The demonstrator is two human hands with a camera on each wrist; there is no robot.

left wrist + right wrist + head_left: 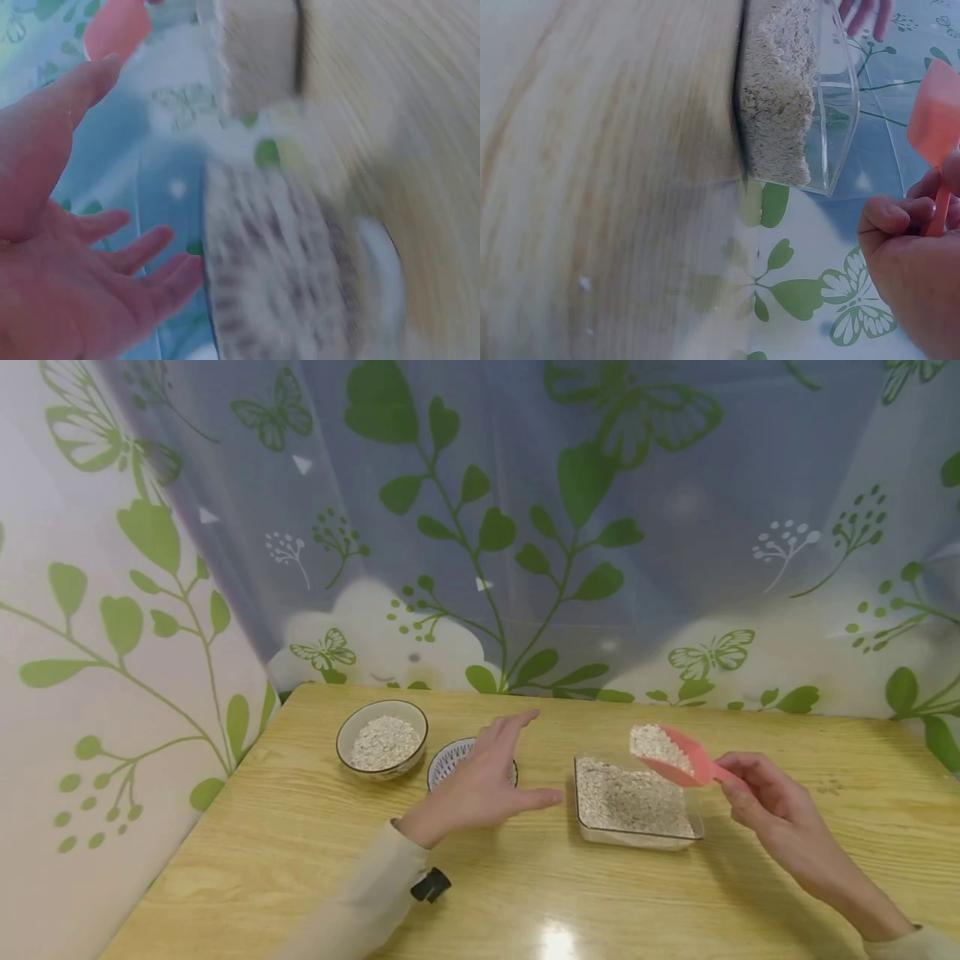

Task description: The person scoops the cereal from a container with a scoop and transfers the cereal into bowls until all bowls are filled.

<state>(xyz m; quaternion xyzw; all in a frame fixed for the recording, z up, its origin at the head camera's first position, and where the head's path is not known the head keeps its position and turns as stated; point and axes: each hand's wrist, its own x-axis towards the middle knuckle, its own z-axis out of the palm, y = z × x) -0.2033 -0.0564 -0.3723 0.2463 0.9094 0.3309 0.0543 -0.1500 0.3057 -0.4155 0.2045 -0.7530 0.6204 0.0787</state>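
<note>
My right hand (pixel 783 827) grips the handle of a pink scoop (pixel 697 757) heaped with oat flakes (pixel 658 747). The scoop is raised over the back right of a clear rectangular container (pixel 637 841) holding more oats (pixel 626 802). My left hand (pixel 480 781), fingers spread and thumb stretched toward the container, hovers over a small dish with a dark striped pattern (pixel 447 762). The hand hides most of that dish in the head view; the left wrist view shows the patterned dish (pixel 274 262) blurred, beside the fingers.
A round dark-rimmed bowl (pixel 417 757) with oats in it stands at the back left of the wooden table (pixel 502 893). Behind the table hangs a leaf-and-butterfly printed cloth (pixel 517 610). A small black device (pixel 431 886) sits at the left sleeve.
</note>
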